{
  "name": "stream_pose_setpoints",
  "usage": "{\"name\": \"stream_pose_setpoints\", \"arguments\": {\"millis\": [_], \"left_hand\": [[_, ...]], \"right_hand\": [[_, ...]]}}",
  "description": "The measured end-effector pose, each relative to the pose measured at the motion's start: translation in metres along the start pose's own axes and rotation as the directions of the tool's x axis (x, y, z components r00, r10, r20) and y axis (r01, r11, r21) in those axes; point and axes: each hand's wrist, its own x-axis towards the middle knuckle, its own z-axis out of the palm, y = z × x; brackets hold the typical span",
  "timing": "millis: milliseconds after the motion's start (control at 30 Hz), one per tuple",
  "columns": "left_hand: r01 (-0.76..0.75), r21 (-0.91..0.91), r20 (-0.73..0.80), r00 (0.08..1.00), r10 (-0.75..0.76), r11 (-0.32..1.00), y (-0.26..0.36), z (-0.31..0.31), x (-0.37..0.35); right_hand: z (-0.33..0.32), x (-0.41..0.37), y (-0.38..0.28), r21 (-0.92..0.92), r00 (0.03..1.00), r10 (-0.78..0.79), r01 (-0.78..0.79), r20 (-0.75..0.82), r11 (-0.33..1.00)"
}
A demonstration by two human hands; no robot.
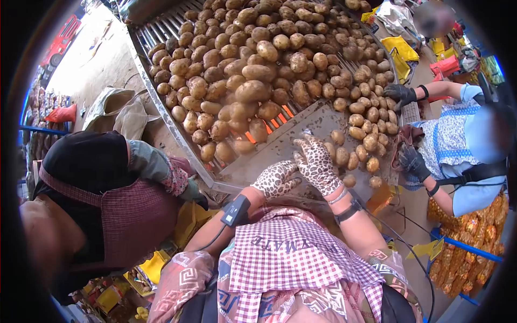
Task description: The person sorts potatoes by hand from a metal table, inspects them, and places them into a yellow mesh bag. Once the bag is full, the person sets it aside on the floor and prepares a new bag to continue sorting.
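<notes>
My left hand (276, 180), in a spotted glove, is over the near edge of the metal sorting table (242, 173). Its fingers point right, stretched out and holding nothing visible. Just beside it, my right hand (316, 164) wears a matching glove. Its fingers are apart above the bare metal, close to a few loose potatoes (337, 137) on its right. A small pale bluish bit (307, 131) lies by its fingertips, too small to name. Beyond both hands a large heap of potatoes (250, 70) covers the slatted rollers (148, 36), with orange strips (281, 117) showing between some.
On the right, a co-worker's dark-gloved hand (400, 95) touches potatoes and another glove (414, 163) is beside a dark cloth. At left a person in a dark head covering (81, 161) leans close. Netted potato sacks (468, 245) stand lower right; a cable (412, 250) hangs from my right wrist.
</notes>
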Motion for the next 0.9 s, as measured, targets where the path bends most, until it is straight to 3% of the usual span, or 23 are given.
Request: {"name": "stream_pose_setpoints", "arguments": {"millis": [67, 133, 200, 267, 300, 400, 433, 467, 533, 567, 600, 633, 667, 700, 733, 767, 800, 833, 867, 900], "left_hand": [[0.122, 0.215, -0.254, 0.965, -0.065, 0.969, 0.018, -0.033, -0.021], [0.399, 0.296, -0.565, 0.806, -0.178, 0.868, -0.011, -0.039, -0.038], [0.543, 0.327, -0.643, 0.728, -0.240, 0.773, -0.024, -0.049, -0.045], [0.595, 0.399, -0.592, 0.748, -0.300, 0.698, -0.021, -0.059, -0.036], [0.623, 0.479, -0.531, 0.766, -0.362, 0.618, -0.021, -0.061, -0.030], [0.691, 0.385, -0.476, 0.717, -0.510, 0.612, -0.028, -0.059, -0.016], [0.703, 0.357, -0.454, 0.706, -0.543, 0.615, -0.023, -0.058, -0.013], [0.708, 0.352, -0.457, 0.700, -0.548, 0.612, -0.025, -0.058, -0.014], [0.594, 0.302, -0.511, 0.761, -0.399, 0.745, -0.027, -0.054, -0.017], [0.546, 0.278, -0.458, 0.798, -0.390, 0.790, -0.019, -0.056, -0.016], [0.547, 0.270, -0.457, 0.797, -0.395, 0.792, -0.020, -0.053, -0.016], [0.408, -0.048, -0.277, 0.871, -0.405, 0.912, -0.020, -0.047, -0.018], [0.271, -0.384, -0.108, 0.936, -0.334, 0.883, -0.022, -0.040, -0.019], [0.204, -0.427, -0.203, 0.928, -0.314, 0.881, -0.029, -0.027, -0.016], [0.202, -0.429, -0.196, 0.931, -0.309, 0.881, -0.024, -0.028, -0.014], [0.169, -0.759, -0.176, 0.876, -0.448, 0.629, -0.018, -0.030, -0.012], [0.080, -0.959, -0.093, 0.818, -0.568, 0.272, -0.014, -0.030, -0.009], [0.030, -0.990, -0.054, 0.821, -0.568, 0.138, -0.018, -0.026, -0.004], [0.029, -0.990, -0.053, 0.827, -0.560, 0.137, -0.014, -0.029, -0.002], [-0.035, -0.995, 0.020, 0.841, -0.540, -0.092, -0.009, -0.034, -0.001]], "right_hand": [[0.012, 0.029, -0.009, -0.001, 0.993, -0.085, 0.086, 0.085, 0.996], [0.028, 0.049, -0.022, 0.045, 0.990, -0.053, 0.047, 0.133, 0.998], [0.054, 0.065, -0.029, -0.046, 0.978, 0.018, -0.008, 0.207, 0.999], [0.060, 0.090, -0.046, -0.173, 0.842, 0.217, -0.149, 0.495, 0.974], [0.066, 0.093, -0.041, -0.164, 0.868, 0.201, -0.140, 0.455, 0.976], [0.069, 0.095, -0.028, -0.125, 0.871, 0.175, -0.132, 0.459, 0.983], [0.071, 0.089, -0.016, 0.079, 0.918, 0.114, -0.155, 0.379, 0.985], [0.062, 0.091, -0.011, 0.185, 0.877, 0.197, -0.302, 0.439, 0.935], [0.048, 0.077, 0.004, 0.454, 0.876, 0.205, -0.411, 0.436, 0.791], [0.053, 0.065, 0.019, 0.625, 0.888, 0.208, -0.439, 0.409, 0.646], [0.054, 0.050, 0.034, 0.762, 0.865, 0.251, -0.502, 0.434, 0.409], [0.042, 0.040, 0.036, 0.804, 0.799, 0.348, -0.568, 0.490, 0.173], [0.030, 0.034, 0.035, 0.810, 0.718, 0.421, -0.582, 0.555, -0.076], [0.023, 0.032, 0.031, 0.809, 0.715, 0.426, -0.582, 0.554, -0.075], [0.017, 0.030, 0.028, 0.796, 0.661, 0.532, -0.604, 0.529, -0.040], [0.013, 0.026, 0.027, 0.779, 0.600, 0.633, -0.627, 0.490, -0.009], [0.016, 0.021, 0.027, 0.779, 0.593, 0.643, -0.627, 0.484, -0.008], [0.022, 0.018, 0.024, 0.765, 0.786, 0.492, -0.561, 0.374, 0.316], [0.021, 0.026, 0.008, 0.697, 0.918, 0.269, -0.396, 0.291, 0.598], [0.011, 0.029, -0.007, 0.641, 0.879, 0.196, -0.455, 0.435, 0.618]]}}
